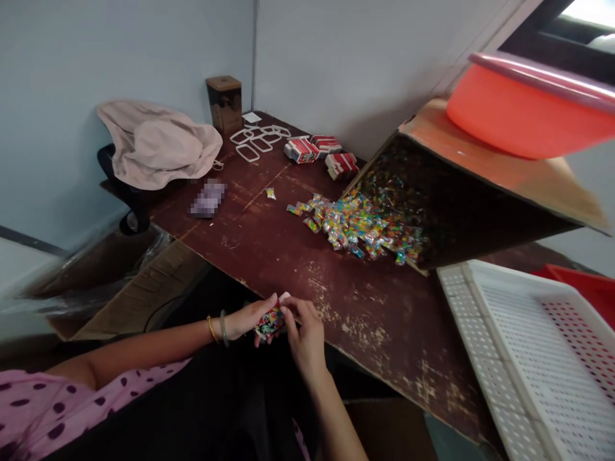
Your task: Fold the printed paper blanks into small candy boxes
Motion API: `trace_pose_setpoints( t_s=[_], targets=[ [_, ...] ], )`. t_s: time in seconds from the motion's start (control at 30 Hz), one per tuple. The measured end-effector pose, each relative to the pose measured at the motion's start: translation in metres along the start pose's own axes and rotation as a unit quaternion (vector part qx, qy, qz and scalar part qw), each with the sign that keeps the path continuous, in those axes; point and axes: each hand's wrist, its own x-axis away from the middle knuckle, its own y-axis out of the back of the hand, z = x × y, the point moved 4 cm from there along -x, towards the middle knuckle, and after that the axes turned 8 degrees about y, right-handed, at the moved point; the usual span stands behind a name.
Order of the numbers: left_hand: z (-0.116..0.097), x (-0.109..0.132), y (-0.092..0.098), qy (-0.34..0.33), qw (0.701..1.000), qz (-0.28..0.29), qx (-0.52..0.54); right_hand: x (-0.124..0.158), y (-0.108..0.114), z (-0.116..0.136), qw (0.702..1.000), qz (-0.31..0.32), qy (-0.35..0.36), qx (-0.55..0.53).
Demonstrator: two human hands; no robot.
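We seemed to be working at the top edge of the packet (270, 322); the next move, we judged, called for a steady left hand (247, 319) and a light pinch from the right hand (308, 333). Our left fingers curled round it; our right bent close against it, whether gripping we couldn't tell. Brightly printed, red and green among its colours, it sat between both hands, beside the table (269, 240).

Two hands (308, 333), one printed packet (270, 322), three red-and-white bundles (302, 151), one cloth hat (163, 144), one orange basin (523, 112)
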Motion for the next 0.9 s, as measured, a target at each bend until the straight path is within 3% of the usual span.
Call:
trace_pose_setpoints(
  t_s=[0.13, 0.2, 0.27, 0.3, 0.37, 0.47, 0.53, 0.6, 0.67, 0.73, 0.83, 0.9],
  targets=[
    [0.002, -0.001, -0.001, 0.002, 0.999, -0.013, 0.034, 0.013, 0.003, 0.002, 0.998, -0.043, 0.025, 0.046],
    [0.001, -0.002, -0.003, 0.004, 0.999, -0.014, 0.039, 0.021, 0.006, -0.002, 0.998, -0.064, -0.009, 0.006],
    [-0.001, -0.004, -0.005, 0.008, 0.999, -0.004, 0.041, 0.029, 0.008, -0.011, 0.984, -0.106, -0.088, -0.112],
    [-0.001, -0.005, -0.006, 0.009, 0.999, 0.000, 0.040, 0.032, 0.007, -0.016, 0.963, -0.114, -0.142, -0.196],
    [-0.003, -0.006, -0.006, 0.007, 0.999, 0.003, 0.033, 0.038, 0.000, -0.024, 0.894, -0.092, -0.243, -0.366],
    [-0.008, -0.006, -0.006, -0.006, 0.999, 0.027, 0.024, 0.040, -0.008, -0.025, 0.787, -0.043, -0.315, -0.529],
    [-0.012, -0.004, -0.004, -0.015, 0.999, 0.034, 0.026, 0.038, -0.007, -0.025, 0.753, -0.039, -0.328, -0.569],
    [-0.017, -0.001, -0.002, -0.017, 0.999, 0.026, 0.014, 0.035, -0.007, -0.025, 0.744, -0.030, -0.337, -0.576],
    [-0.021, 0.001, -0.001, -0.019, 1.000, 0.023, -0.010, 0.031, -0.007, -0.023, 0.755, -0.022, -0.340, -0.560],
    [-0.025, 0.003, -0.002, -0.029, 0.998, 0.026, -0.042, 0.025, -0.008, -0.019, 0.792, -0.009, -0.320, -0.519],
    [-0.028, 0.005, -0.001, -0.051, 0.994, 0.024, -0.092, 0.013, -0.002, -0.008, 0.915, 0.006, -0.201, -0.349],
    [-0.028, 0.004, 0.000, -0.048, 0.995, 0.015, -0.091, 0.006, 0.003, 0.002, 0.971, 0.029, -0.089, -0.222]
  ],
)
